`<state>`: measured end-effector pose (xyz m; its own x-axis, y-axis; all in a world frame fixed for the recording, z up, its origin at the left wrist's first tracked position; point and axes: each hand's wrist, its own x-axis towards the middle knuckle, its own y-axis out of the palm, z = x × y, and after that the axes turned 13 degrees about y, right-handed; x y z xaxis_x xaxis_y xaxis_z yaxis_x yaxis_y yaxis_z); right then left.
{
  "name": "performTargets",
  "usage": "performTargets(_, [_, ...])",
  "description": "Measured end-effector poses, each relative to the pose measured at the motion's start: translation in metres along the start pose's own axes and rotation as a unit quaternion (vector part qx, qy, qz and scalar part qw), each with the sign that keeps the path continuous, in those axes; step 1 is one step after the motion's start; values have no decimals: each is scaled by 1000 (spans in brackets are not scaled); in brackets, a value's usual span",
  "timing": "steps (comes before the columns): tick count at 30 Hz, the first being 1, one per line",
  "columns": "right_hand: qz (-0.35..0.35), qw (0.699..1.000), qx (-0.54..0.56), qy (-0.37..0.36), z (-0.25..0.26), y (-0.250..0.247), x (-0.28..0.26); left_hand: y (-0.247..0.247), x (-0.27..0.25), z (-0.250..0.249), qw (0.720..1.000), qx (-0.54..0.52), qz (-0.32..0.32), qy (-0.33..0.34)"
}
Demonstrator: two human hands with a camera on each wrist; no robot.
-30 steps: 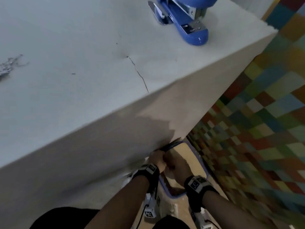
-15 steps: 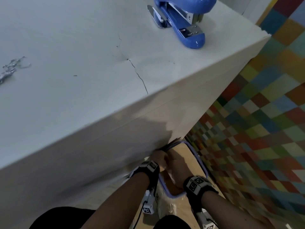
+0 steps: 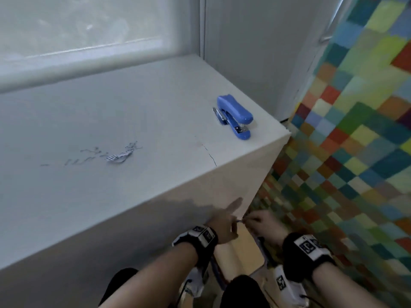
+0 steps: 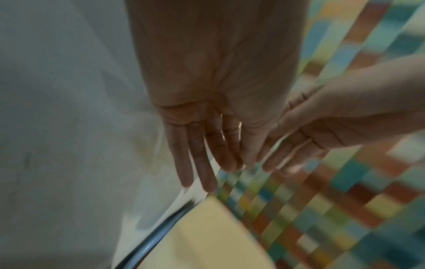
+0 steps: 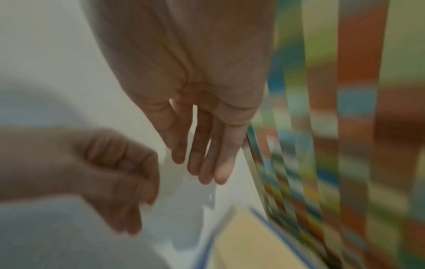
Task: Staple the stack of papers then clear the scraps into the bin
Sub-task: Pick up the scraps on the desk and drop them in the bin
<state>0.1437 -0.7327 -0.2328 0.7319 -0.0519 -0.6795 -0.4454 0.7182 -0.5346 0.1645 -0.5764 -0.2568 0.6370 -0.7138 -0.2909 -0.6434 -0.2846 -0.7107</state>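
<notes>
Both hands low, below the front edge of the white surface (image 3: 142, 121), over the bin (image 3: 242, 250) on the floor. Left hand (image 3: 224, 221): fingers straight and spread, nothing held. Right hand (image 3: 260, 223): fingers long and relaxed in its wrist view, palm bare; the head view is blurred here, so a tiny scrap between the fingertips can't be ruled out.

Remaining scraps (image 3: 117, 156) lie mid-surface: a small printed paper shred among scattered bent staples, well apart from the blue stapler (image 3: 235, 118) near the right corner. Paper stack not in view.

Handling, as judged: scraps weightless, thin, staples springy and sharp-tipped, too small to pinch singly. Better swept together with a flat hand toward the edge and caught in the other palm.
</notes>
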Motion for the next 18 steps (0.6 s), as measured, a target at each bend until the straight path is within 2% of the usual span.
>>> performTargets(2, [-40,998,-1,-45,26,-25,-43,-24,-28,-36,1000,19,12,21])
performTargets(4, [-68,993,43,-84,55,-42,-88,-49,-60,-72,998,26,-8,53])
performTargets(7, [-92,972,135,-169,108,-49,-143,-88,-120,-112,987,53,-130,79])
performTargets(9, [-116,961,131,-215,145,-39,-162,-117,-160,-119,970,37,-229,78])
performTargets(11, [-149,955,25,-255,182,-20,-171,-143,-197,-114,948,21,-313,54])
performTargets(13, [-132,945,-108,-279,214,3,-169,-168,-232,-100,927,52,-373,9])
performTargets(16, [-105,932,-226,-265,251,28,-153,-192,-278,-70,910,107,-389,-100])
performTargets(18, [-129,924,-266,-244,271,35,-144,-201,-304,-48,904,130,-377,-152])
